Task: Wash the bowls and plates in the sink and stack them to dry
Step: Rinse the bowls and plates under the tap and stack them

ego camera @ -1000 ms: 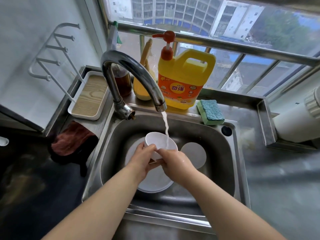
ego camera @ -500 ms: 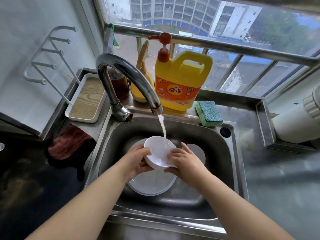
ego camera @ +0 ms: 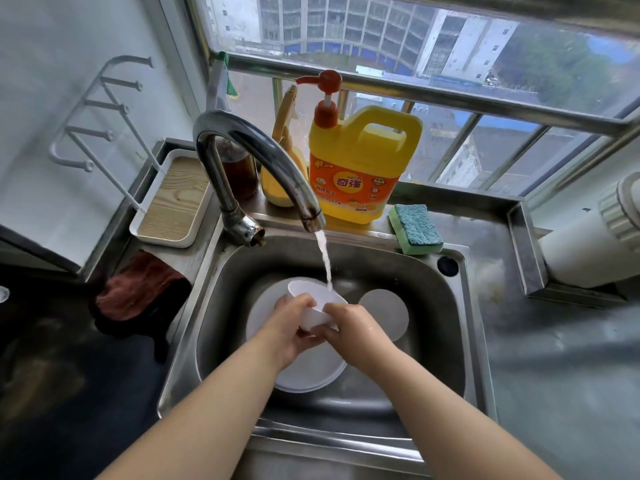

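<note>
A small white bowl (ego camera: 313, 299) is held under the running water from the steel tap (ego camera: 256, 161), above the steel sink (ego camera: 446, 327). My left hand (ego camera: 294, 323) grips the bowl's left side with fingers curled over its rim. My right hand (ego camera: 353, 323) grips its right side and underside. Beneath them a large white plate (ego camera: 311, 368) lies on the sink floor, partly hidden by my hands. A smaller white plate (ego camera: 384, 317) lies to the right of it.
A yellow detergent jug (ego camera: 356, 174) with a red pump stands behind the sink, a green-blue sponge (ego camera: 415, 228) to its right. A white rack with a wood-look tray (ego camera: 173, 202) is at the back left, a brown cloth (ego camera: 138, 289) below it. Grey counter (ego camera: 554, 375) lies right.
The bowl was tipped open toward me half a second ago; it is now turned more upright under the stream, and my right hand's fingers have moved from its inside to its outer side.
</note>
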Demonstrator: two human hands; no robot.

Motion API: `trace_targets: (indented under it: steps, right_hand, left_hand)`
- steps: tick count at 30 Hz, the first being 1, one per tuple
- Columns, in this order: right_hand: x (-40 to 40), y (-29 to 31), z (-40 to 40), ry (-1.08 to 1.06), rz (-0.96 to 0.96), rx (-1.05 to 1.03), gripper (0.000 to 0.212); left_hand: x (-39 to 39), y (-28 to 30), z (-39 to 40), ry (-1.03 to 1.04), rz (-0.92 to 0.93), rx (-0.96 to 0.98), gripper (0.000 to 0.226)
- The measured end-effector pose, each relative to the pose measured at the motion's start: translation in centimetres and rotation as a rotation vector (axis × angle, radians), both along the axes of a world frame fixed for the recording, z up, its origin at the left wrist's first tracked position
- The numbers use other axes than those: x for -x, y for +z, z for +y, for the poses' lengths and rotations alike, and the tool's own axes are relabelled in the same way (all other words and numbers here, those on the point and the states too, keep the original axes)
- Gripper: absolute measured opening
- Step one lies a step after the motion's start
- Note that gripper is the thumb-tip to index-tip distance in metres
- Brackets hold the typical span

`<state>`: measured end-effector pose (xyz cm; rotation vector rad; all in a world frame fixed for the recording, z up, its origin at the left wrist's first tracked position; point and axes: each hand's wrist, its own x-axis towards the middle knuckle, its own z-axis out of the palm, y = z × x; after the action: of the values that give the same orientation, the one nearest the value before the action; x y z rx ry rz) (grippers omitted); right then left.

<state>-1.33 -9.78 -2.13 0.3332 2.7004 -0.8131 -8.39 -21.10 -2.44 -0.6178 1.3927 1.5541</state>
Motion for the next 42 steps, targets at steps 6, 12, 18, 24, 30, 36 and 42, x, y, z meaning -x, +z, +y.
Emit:
trace_targets:
  steps: [6,12,18,24,30,36,42]
  right_hand:
    - [-1.1,-0.3,1.9,-0.012,0.042,0.044,0.036]
    - [-1.0,-0.4,0.4,-0.551,-0.08,0.51,0.041]
    - [0.0,-0.5,-0.4,-1.143,-0.171,1.155,0.044]
    - [0.8,0.2,0.3,-1.556,-0.151,1.427,0.04]
    - [-1.6,-0.2,3.3,-1.731,-0.15,1.377,0.028]
    - [-4.7,-0.2,4.2,-1.55,0.01,1.202,0.039]
    - [-7.9,-0.4,4.1,-1.609,-0.007,1.263,0.032]
  left_hand:
    - [1.2,0.3,-1.7,-0.079,-0.057,-0.017,0.039]
    - [0.0,-1.5,-1.7,-0.307,0.004,0.266,0.084]
    - [-1.1,-1.6,-2.4,-0.051,0.155,0.069,0.041]
    - [-1.8,-0.2,-2.1,-0.038,0.268,0.017,0.021]
    - [-2.6,-0.2,-1.3,-0.336,0.335,0.084,0.02]
    - [-3.6,-1.7,-0.6,-0.468,0.267,0.204,0.019]
    - [-4.1,-2.4,-0.3,-0.532,0.223,0.294,0.019]
